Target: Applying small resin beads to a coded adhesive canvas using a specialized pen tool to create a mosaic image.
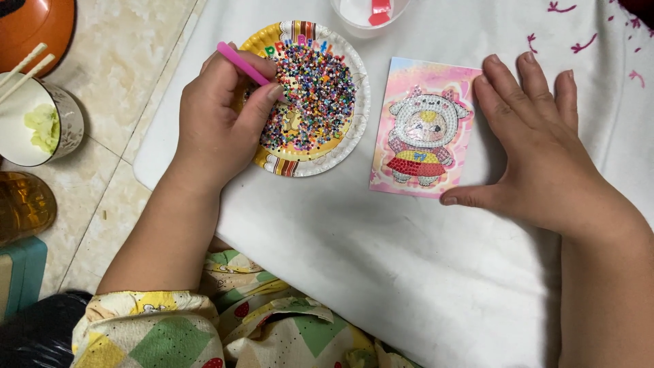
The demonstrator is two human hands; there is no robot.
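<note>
Left hand [221, 119] pinches a pink pen [246, 67], tip seemingly among the beads [317, 95]. Right hand [538, 146], fingers spread and empty, lies flat just right of the upright card [422, 129].

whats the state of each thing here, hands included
left hand: gripping the pink pen, tip down in the beads
right hand: open, flat beside the card
paper plate: upright, covered with mixed beads
card: flat, picture mostly filled with beads
bowl: upright, some green food inside, chopsticks across the rim
</note>
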